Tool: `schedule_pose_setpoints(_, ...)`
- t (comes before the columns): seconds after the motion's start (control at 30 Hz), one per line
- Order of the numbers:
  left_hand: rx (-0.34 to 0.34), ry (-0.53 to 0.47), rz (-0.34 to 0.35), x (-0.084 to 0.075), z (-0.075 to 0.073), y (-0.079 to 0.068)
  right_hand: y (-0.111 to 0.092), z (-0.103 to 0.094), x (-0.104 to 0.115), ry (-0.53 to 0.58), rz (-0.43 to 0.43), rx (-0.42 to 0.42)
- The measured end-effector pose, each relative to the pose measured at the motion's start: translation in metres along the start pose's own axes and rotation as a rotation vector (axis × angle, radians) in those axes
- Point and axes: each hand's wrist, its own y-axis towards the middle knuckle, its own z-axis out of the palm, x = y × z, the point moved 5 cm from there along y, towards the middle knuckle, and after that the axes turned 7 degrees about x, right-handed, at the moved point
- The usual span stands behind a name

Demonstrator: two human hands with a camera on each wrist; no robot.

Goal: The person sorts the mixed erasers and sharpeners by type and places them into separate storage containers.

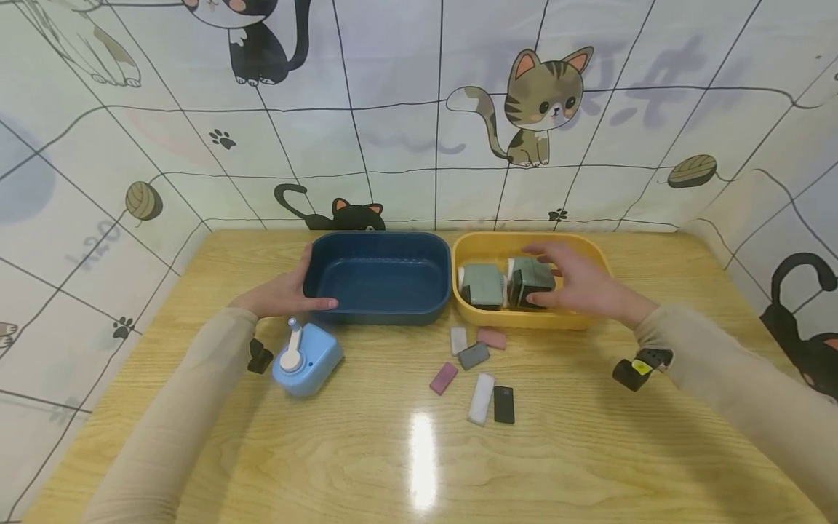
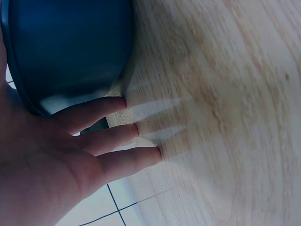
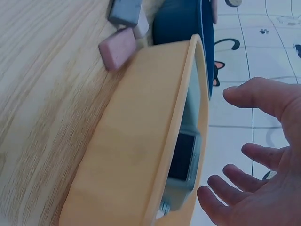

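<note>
My left hand [image 1: 284,286] rests against the left end of a dark blue bin [image 1: 386,318], thumb along its front rim. In the left wrist view its fingers are stretched out, fingertips at the wooden tabletop. My right hand [image 1: 576,282] is over the yellow bin [image 1: 563,320], fingers spread. It hovers about a grey-green box-shaped thing [image 1: 535,272] with a dark face; the right wrist view shows the hand apart from it, holding nothing. To its left in the same bin lies a similar grey-green box [image 1: 485,284].
A light blue pencil sharpener [image 1: 313,362] with a white crank stands near my left wrist. Before the bins lie several eraser-like blocks, among them a purple one [image 1: 444,378], a long white one [image 1: 481,399] and a black one [image 1: 504,404]. A patterned cloth hangs behind.
</note>
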Motion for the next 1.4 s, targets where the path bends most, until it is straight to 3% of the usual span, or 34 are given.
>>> schedule_pose_setpoints(0.53, -0.003, 0.003, 0.004, 0.002, 0.001, 0.0, 0.003, 0.027, 0.038, -0.055, -0.139, 0.0)
schedule_pose_setpoints(0.83, -0.007, -0.002, 0.01, 0.004, 0.002, 0.001, 0.003, 0.044, 0.057, 0.055, -0.159, 0.087)
schedule_pose_setpoints(1.07, -0.008, -0.006, 0.011, 0.001, 0.002, -0.001, 0.006, 0.061, 0.065, 0.045, -0.25, 0.109)
schedule_pose_setpoints(1.4, -0.005, -0.004, 0.008, -0.003, 0.0, -0.002, 0.009, 0.078, 0.075, 0.108, -0.212, 0.174)
